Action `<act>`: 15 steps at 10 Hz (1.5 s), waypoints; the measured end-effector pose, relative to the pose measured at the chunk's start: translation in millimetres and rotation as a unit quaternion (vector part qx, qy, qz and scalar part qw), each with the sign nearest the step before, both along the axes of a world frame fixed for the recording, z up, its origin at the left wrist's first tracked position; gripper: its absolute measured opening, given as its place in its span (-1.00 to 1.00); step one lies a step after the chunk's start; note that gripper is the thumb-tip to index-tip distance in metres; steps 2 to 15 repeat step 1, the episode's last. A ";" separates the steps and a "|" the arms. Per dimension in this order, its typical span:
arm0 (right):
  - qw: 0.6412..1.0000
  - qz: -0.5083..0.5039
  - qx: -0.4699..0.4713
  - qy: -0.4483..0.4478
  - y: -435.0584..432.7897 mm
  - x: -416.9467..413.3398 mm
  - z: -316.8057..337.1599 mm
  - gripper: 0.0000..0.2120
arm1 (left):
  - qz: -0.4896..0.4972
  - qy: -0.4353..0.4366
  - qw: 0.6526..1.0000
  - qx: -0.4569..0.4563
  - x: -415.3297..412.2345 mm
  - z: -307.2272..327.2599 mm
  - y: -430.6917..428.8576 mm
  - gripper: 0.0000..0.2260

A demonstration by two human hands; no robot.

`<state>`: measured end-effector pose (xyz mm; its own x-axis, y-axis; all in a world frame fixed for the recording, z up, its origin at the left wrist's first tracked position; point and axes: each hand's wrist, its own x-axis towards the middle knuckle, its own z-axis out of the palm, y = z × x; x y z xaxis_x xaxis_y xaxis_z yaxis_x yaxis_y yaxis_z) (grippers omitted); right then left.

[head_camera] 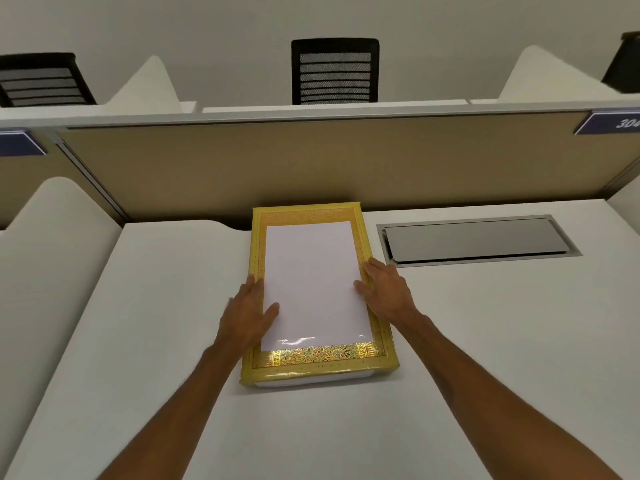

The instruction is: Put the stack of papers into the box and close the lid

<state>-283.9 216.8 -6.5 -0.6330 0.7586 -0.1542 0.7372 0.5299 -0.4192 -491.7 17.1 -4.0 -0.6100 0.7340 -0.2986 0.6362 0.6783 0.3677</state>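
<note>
A flat yellow box (377,327) with a glossy gold ornamented lid lies in the middle of the white desk, its lid down. A white stack of papers (313,282) rests on top of the lid, inside the gold border. My left hand (247,315) is at the stack's left edge, thumb lying on the top sheet and fingers along the side. My right hand (386,289) is at the stack's right edge, fingers stretched flat over the lid's border and thumb touching the paper. Both hands hold the stack between them.
A metal cable hatch (478,239) is set into the desk (485,341) right of the box. A beige partition (311,161) stands directly behind the box. A white curved divider (52,237) rises on the left. Black mesh chairs (334,71) stand beyond the partition.
</note>
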 end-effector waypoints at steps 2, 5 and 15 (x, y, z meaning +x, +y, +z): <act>0.999 0.010 0.023 -0.025 -7.6 10.8 7.5 -0.47 | -0.044 0.077 0.996 -0.003 12.8 5.5 -3.7 -0.33; 0.999 0.010 0.023 -0.025 -7.6 10.8 7.5 -0.47 | -0.044 0.077 0.996 -0.003 12.8 5.5 -3.7 -0.33; 0.999 0.010 0.023 -0.025 -7.6 10.8 7.5 -0.47 | -0.044 0.077 0.996 -0.003 12.8 5.5 -3.7 -0.33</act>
